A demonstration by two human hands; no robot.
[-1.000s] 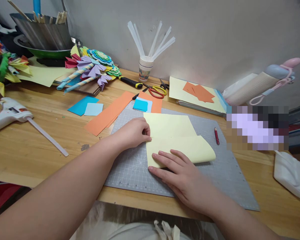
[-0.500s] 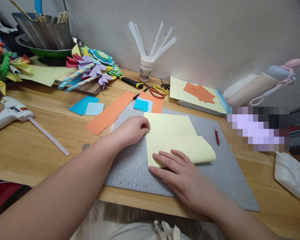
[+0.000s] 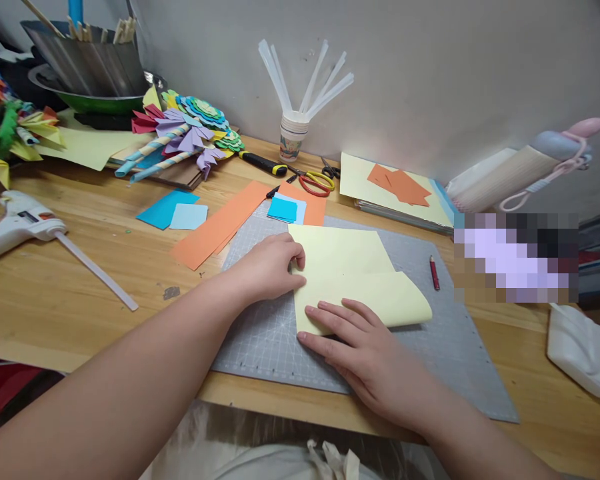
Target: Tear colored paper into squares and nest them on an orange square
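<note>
At centre, left hand [image 3: 274,268] (thumb and forefinger parted) should align the yellow paper [image 3: 343,255], right hand [image 3: 367,350] (fingers spread) steadying it.

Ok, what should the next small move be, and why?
I'd probably slide the right hand rightward along the near fold of the yellow paper, pressing down: that hand lies flat toward the fold's left end, while the right end bulges in a loose curl. The left hand, at the paper's left edge, could steady it.
</note>
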